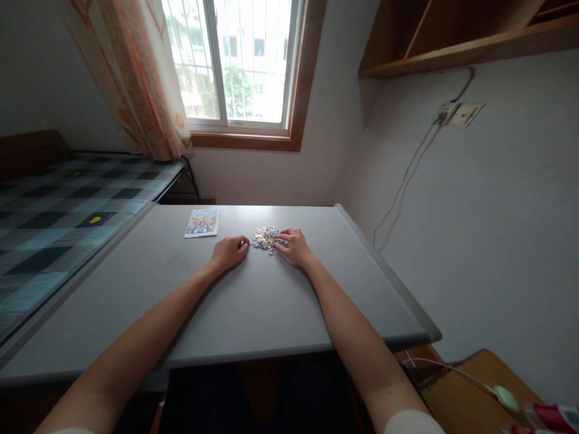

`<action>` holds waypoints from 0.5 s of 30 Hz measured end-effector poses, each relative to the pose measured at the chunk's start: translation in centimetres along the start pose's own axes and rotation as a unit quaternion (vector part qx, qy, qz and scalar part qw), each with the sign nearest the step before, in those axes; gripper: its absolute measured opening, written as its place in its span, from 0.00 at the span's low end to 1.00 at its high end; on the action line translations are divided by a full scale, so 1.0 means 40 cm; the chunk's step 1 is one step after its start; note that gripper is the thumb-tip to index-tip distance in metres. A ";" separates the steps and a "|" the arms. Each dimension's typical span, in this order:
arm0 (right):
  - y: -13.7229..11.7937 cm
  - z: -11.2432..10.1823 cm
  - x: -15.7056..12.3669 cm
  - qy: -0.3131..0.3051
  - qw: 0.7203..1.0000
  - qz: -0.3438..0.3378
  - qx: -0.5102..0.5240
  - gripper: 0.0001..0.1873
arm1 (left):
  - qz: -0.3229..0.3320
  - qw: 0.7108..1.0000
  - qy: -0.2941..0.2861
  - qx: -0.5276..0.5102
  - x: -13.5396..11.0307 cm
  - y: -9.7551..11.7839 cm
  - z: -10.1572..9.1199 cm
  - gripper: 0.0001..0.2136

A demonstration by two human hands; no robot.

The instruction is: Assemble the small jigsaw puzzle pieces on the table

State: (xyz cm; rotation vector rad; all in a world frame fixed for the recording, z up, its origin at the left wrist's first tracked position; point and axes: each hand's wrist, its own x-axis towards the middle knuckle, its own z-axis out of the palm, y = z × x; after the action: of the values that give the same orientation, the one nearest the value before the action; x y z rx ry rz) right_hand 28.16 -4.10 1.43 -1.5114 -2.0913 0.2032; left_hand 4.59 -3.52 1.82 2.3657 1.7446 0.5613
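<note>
A small heap of jigsaw puzzle pieces point(263, 237) lies on the grey-white tabletop point(253, 307), some with pale backs up and others coloured. At the heap's left edge is my left hand point(230, 252), its fingers curled in toward the thumb. Whether a piece sits between those fingertips is too small to make out. My right hand point(295, 247) reaches over the right side of the heap, fingers apart and tips among the pieces. Left of the heap lies a printed picture sheet point(202, 223), flat and colourful.
A bed with a checked cover point(90, 199) adjoins the table's left side. Behind are a curtain point(145, 90) and a barred window point(244, 66). Shelves point(429, 60) hang at upper right, above a wall socket point(456, 113) with cables. A wooden stool point(474, 386) stands at lower right.
</note>
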 end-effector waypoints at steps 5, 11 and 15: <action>-0.010 -0.004 -0.008 -0.022 1.000 -0.009 -0.013 0.13 | -0.001 1.000 0.000 0.003 -0.001 0.001 -0.001 0.14; -0.009 -0.003 -0.007 -0.029 0.999 -0.001 -0.017 0.14 | -0.005 1.000 0.002 -0.001 -0.002 0.002 -0.002 0.14; -0.006 0.001 -0.006 -0.022 1.000 0.003 -0.018 0.14 | 0.002 1.000 0.004 0.000 -0.001 0.001 -0.001 0.14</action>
State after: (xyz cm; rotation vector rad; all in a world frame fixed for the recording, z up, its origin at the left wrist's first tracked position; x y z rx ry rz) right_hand 28.00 -4.41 1.40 -1.5469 -2.1357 0.2033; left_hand 4.59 -3.57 1.86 2.3702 1.7435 0.5734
